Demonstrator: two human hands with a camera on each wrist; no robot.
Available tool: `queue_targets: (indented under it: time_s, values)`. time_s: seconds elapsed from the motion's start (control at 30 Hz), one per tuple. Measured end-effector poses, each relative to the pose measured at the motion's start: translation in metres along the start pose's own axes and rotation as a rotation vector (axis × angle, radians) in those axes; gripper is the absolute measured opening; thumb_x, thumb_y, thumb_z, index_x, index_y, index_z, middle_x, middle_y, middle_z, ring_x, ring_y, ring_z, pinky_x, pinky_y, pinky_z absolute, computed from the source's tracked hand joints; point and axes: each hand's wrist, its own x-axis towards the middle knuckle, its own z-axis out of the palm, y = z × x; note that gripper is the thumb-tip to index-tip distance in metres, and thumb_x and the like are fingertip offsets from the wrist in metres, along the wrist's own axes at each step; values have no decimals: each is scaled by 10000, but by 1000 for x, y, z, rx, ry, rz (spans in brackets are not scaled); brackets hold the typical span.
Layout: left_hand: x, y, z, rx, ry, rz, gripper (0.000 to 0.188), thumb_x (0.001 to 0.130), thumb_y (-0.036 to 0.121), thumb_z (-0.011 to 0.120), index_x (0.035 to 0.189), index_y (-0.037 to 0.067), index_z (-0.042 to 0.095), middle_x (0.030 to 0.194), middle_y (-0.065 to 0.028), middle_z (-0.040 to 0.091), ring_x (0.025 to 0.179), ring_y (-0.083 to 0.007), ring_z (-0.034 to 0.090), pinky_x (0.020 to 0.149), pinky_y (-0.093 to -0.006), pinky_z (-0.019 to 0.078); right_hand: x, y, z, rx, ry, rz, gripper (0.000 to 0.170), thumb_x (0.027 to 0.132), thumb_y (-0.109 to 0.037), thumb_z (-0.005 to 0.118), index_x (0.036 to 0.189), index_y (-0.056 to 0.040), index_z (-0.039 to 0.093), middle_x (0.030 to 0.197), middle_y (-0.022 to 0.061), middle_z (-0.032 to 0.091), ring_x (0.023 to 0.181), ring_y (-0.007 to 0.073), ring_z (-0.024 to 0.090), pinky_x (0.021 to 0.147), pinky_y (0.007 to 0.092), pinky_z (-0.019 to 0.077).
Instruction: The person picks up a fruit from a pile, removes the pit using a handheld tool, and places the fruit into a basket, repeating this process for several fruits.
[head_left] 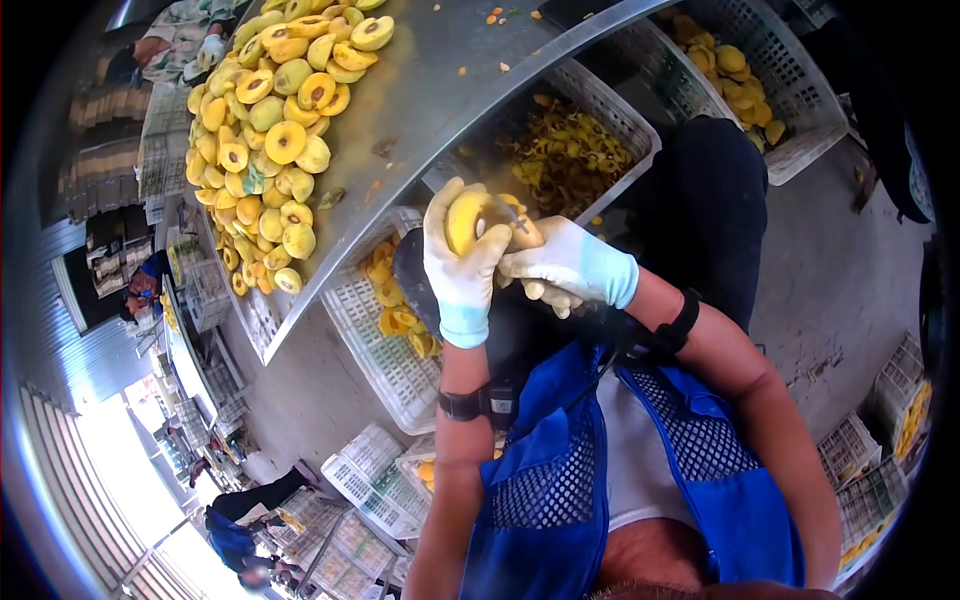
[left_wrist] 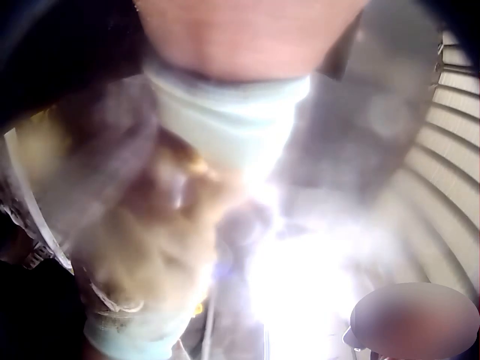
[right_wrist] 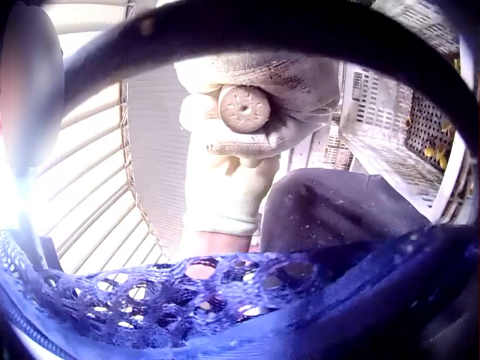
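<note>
My gloved left hand (head_left: pixel 458 268) holds a yellow peach half (head_left: pixel 464 222) up in front of my lap, thumb against its near side. Close against it, my gloved right hand (head_left: pixel 572 264) grips a small tool; the round end of its handle (right_wrist: pixel 256 114) pokes out of the fist in the right wrist view. The tool's working end is at the fruit, blurred and partly covered by fingers. In the left wrist view, the gloves are blurred and the fruit is mostly hidden.
A metal table (head_left: pixel 420 110) bears a big heap of peach halves (head_left: pixel 265 150). Under its edge stand a crate of peelings (head_left: pixel 570 155) and a crate of peach pieces (head_left: pixel 400 375) beside my knee. Another crate (head_left: pixel 800 90) stands at the right. Other people work farther off.
</note>
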Motion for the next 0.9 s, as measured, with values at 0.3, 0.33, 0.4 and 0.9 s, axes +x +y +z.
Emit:
queue_targets:
  time_s: [0.3, 0.33, 0.4, 0.9]
  values:
    - [-10, -1, -4, 34, -28, 12, 632, 849, 63, 768, 1417, -56, 520, 1295, -167, 655, 1123, -247, 683, 1040, -354, 526, 9, 5, 4, -211, 110, -32, 292, 952, -302, 693, 951, -13, 649, 684, 69, 658, 406, 151, 584, 362, 289, 457]
    - [-13, 4, -1, 176, -20, 0, 629, 855, 67, 771, 1420, -56, 524, 1296, -166, 650, 1145, -238, 665, 1057, -351, 511, 8, 3, 4, -209, 133, -36, 286, 953, -301, 688, 959, -17, 655, 682, 68, 662, 410, 152, 588, 369, 291, 459]
    - [-16, 5, 0, 612, -25, 200, 608, 865, 78, 780, 1412, -55, 552, 1283, -153, 646, 1167, -208, 636, 1061, -334, 501, 8, 1, 8, -243, 178, -59, 278, 957, -301, 675, 974, -24, 664, 681, 69, 671, 418, 154, 595, 385, 297, 466]
    - [-9, -9, 2, 292, 75, 147, 669, 828, 94, 815, 1413, -46, 522, 1268, -143, 669, 1093, -193, 656, 1011, -324, 529, 6, -2, 17, -371, 196, -20, 223, 979, -271, 640, 966, -50, 657, 642, 41, 648, 433, 143, 604, 408, 268, 460]
